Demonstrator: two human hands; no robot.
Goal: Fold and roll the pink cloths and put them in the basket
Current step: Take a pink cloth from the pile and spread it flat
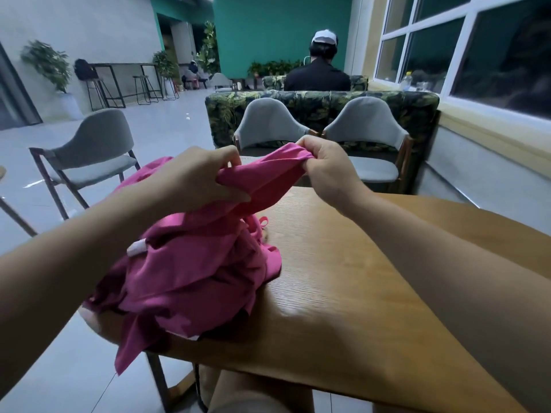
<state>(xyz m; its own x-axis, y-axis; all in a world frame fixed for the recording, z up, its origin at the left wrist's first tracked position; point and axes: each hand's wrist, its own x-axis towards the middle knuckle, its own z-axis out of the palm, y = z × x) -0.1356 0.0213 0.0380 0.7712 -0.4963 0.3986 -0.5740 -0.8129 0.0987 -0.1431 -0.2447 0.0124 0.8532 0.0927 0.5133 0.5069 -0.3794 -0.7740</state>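
Holding one pink cloth (262,177) raised at mid-frame, above the far part of the surface (357,278). Pinching its left end with the left hand (196,177), fingers and thumb closed on the fabric. Pinching its right end with the right hand (325,171), fingertips curled tight round a bunched edge. Keeping the span between the two hands only loosely stretched, not flat, leaving creases along its length.

Letting the fabric trail from under the left hand down into a crumpled pile (190,269) at lower left of the frame. Unable to tell whether dealing with one cloth there or several. Leaving that pile on the left corner of the surface, with one flap hanging past the near edge toward the floor. Noting a small white tag (135,248) on the pile's left side.

Judging progress as being at the very start. Finding no folded cloth and no rolled cloth anywhere in view. Finding no basket in frame either, so confirming nothing as put away. Appearing to be sorting out an edge or corner ahead of a first fold.

Remaining, on this evidence: spreading the held cloth, folding it, rolling it, placing it in the basket, then repeating for whatever the pile holds. Counting nearly the whole task as outstanding.
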